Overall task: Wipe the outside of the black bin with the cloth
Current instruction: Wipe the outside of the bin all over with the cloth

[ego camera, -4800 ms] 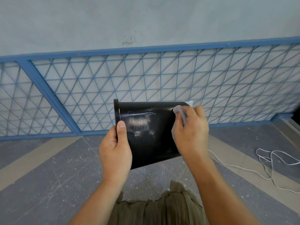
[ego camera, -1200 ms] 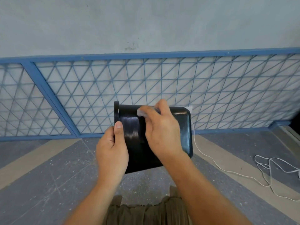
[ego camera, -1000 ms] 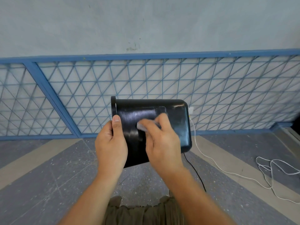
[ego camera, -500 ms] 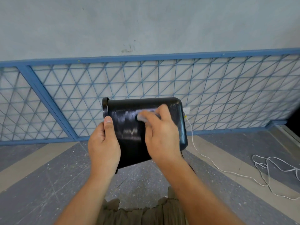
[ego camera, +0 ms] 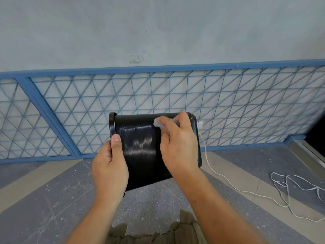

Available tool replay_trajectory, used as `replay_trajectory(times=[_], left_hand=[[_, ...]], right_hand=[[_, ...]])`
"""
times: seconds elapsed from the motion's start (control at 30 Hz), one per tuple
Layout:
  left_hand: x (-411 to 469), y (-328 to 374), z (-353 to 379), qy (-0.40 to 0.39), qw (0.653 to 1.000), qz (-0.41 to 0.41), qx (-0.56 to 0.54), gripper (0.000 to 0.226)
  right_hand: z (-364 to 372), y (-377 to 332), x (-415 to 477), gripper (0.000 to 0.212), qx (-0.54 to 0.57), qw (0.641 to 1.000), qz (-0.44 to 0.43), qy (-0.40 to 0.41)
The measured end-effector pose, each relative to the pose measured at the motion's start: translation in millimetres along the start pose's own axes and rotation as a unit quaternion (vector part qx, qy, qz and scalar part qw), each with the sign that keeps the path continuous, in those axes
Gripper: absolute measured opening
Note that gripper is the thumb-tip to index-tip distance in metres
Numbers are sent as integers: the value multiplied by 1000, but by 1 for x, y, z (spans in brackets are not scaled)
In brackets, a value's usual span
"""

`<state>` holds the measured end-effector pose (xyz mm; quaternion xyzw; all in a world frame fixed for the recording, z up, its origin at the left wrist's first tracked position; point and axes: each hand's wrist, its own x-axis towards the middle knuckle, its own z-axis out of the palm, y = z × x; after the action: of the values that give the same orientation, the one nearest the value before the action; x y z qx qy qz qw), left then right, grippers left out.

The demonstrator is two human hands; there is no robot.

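Note:
I hold the glossy black bin (ego camera: 140, 143) on its side in the air, its rim to the left and its base to the right. My left hand (ego camera: 110, 164) grips it at the rim end, thumb on the outer wall. My right hand (ego camera: 177, 147) presses a small grey cloth (ego camera: 159, 123) against the upper right part of the bin's outer wall. Only a corner of the cloth shows past my fingers. Streaky sheen marks the wall left of the cloth.
A blue metal lattice fence (ego camera: 175, 95) runs along the pale wall behind. A white cable (ego camera: 246, 189) trails from a wall socket (ego camera: 200, 124) over the grey floor at the right. My olive clothing (ego camera: 153, 233) shows at the bottom.
My right hand with the cloth has slid up and to the right across the bin's wall. The bin stays held in my left hand, shifted slightly in view.

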<state>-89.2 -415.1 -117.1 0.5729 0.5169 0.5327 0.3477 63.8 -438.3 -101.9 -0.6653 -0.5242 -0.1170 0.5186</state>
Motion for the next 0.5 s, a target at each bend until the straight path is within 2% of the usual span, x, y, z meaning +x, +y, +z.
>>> replay_trajectory(times=[0.17, 0.27, 0.37, 0.43, 0.5], left_hand=[[2, 6, 10, -4, 1000, 18, -3, 56], [-1, 3, 9, -13, 1000, 23, 2, 59], [-4, 0, 2, -19, 1000, 14, -3, 51], [-6, 1, 0, -23, 1000, 19, -5, 50], [-9, 2, 4, -21, 999, 38, 2, 54]], right_hand=[[4, -2, -48, 26, 14, 1000, -5, -22], [-2, 8, -47, 25, 11, 1000, 3, -20], [-11, 28, -25, 20, 0, 998, 61, 26], [-12, 36, -15, 22, 5, 992, 114, 48], [-6, 30, -13, 23, 24, 989, 132, 59]])
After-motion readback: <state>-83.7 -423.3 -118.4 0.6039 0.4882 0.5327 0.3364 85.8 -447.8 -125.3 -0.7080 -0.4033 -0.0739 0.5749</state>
